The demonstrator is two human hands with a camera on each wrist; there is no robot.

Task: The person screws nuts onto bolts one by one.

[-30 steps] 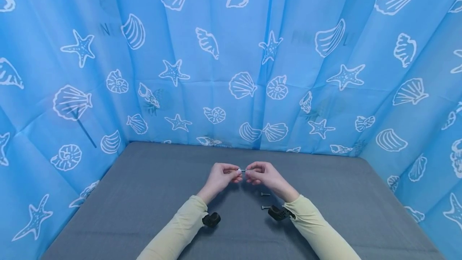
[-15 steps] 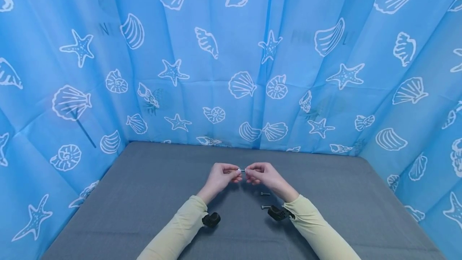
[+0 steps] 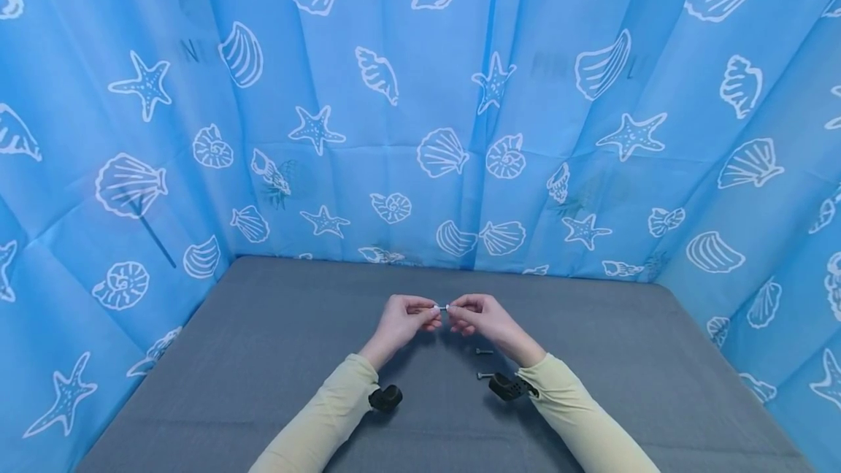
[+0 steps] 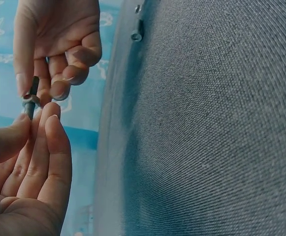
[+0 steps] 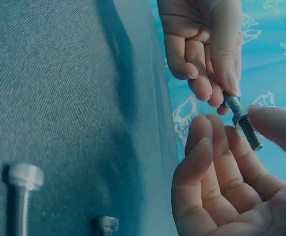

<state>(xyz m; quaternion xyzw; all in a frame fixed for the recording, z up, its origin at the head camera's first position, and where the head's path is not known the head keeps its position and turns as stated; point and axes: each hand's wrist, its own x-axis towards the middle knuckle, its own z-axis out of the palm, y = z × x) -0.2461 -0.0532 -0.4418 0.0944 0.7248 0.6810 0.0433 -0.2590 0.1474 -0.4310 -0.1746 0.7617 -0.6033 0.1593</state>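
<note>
Both hands meet above the grey table in the head view. My left hand (image 3: 402, 321) pinches the head end of a metal bolt (image 5: 235, 104) between thumb and fingers. A hex nut (image 5: 240, 119) sits partway along its thread, with bare thread sticking out past it. My right hand (image 3: 485, 320) has its thumb and index finger at this nut, the other fingers loosely bent below. In the left wrist view the nut (image 4: 31, 100) rings the upright shank, between the two hands' fingertips.
Two more bolts lie on the table near my right wrist, a farther bolt (image 3: 483, 351) and a nearer bolt (image 3: 485, 376). The grey cloth-covered table (image 3: 296, 356) ends at a blue shell-patterned curtain (image 3: 394, 122) at the back and sides.
My hands stay in nearly the same place around the bolt. Only the right thumb and fingertips shift slightly at it. The two bolts on the table lie as before.
</note>
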